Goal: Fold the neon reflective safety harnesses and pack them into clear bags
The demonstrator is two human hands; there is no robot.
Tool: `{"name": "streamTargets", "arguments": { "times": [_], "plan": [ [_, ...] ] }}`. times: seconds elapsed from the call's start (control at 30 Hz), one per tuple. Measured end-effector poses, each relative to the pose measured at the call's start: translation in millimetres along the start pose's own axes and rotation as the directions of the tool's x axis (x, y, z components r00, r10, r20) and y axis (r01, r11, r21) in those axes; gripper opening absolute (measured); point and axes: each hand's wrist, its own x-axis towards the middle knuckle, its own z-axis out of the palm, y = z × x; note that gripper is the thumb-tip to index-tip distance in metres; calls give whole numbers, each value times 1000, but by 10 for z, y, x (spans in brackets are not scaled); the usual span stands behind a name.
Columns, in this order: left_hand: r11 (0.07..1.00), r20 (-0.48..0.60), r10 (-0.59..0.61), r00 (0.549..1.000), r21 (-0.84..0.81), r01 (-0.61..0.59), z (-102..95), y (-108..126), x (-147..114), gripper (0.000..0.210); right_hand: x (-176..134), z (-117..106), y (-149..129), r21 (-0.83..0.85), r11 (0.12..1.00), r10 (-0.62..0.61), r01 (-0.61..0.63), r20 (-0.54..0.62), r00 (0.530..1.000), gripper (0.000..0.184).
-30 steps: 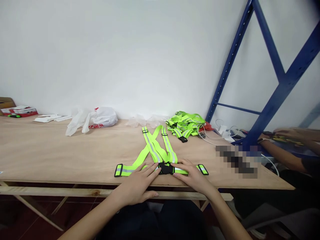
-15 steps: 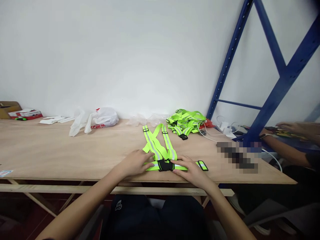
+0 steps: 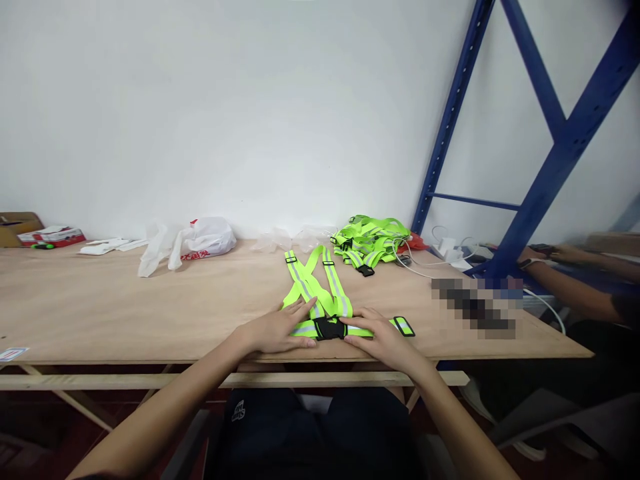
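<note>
A fluorescent yellow-green reflective vest (image 3: 336, 288) made of straps lies spread on the table before me. Its black buckle (image 3: 330, 327) is fastened on the waist strap, near the table's front edge. Fingers stretched and spread, my left hand (image 3: 273, 331) lies flat over the strap left of the buckle, thumb below it. On the buckle's other side, my right hand (image 3: 387, 339) rests over the strap, with extended fingers along the upper edge and the thumb along the lower edge. The strap's right end, with a black slider (image 3: 404, 326), sticks out past that hand.
A heap of similar vests (image 3: 373, 241) lies at the back beside white cables and a charger (image 3: 450, 250). White plastic bags (image 3: 210, 237) and a red-white box (image 3: 53, 235) stand leftward. Blue rack posts (image 3: 530, 193) rise at right, near another person's arm (image 3: 565, 287).
My left hand has gone from fingers curled at the strap to spread flat, its fingers reaching up onto the shoulder strap. My right hand stays almost where it was.
</note>
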Motion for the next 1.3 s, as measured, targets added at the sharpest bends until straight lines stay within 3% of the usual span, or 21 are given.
{"name": "streamTargets", "arguments": {
  "times": [0.43,0.63,0.77,0.93,1.03,1.17,1.3],
  "plan": [
    [994,59,-59,997,-92,64,-126,12,109,91,-31,1,-7,-24,1000,-1,0,-4,1000,36],
    [994,5,-31,1000,-109,32,-68,-75,120,84,82,-5,-71,-153,987,6,-39,-209,978,55],
    [991,-16,-16,1000,-129,14,-48,-88,121,88,280,52,-166,-254,967,-44,23,-81,996,60],
    [998,-30,-11,999,-63,9,-26,-129,85,82,429,169,-277,-215,976,11,26,167,986,55],
    [999,-66,-38,997,37,40,-81,-127,74,74,435,192,-295,-183,983,43,-12,165,985,52],
    [980,-197,-96,976,155,128,-209,-64,218,69,426,184,-303,-172,985,42,-14,161,986,48],
    [968,-176,-13,984,245,56,-217,-39,521,58,433,174,-317,-160,987,17,11,172,985,45]
  ]
}}
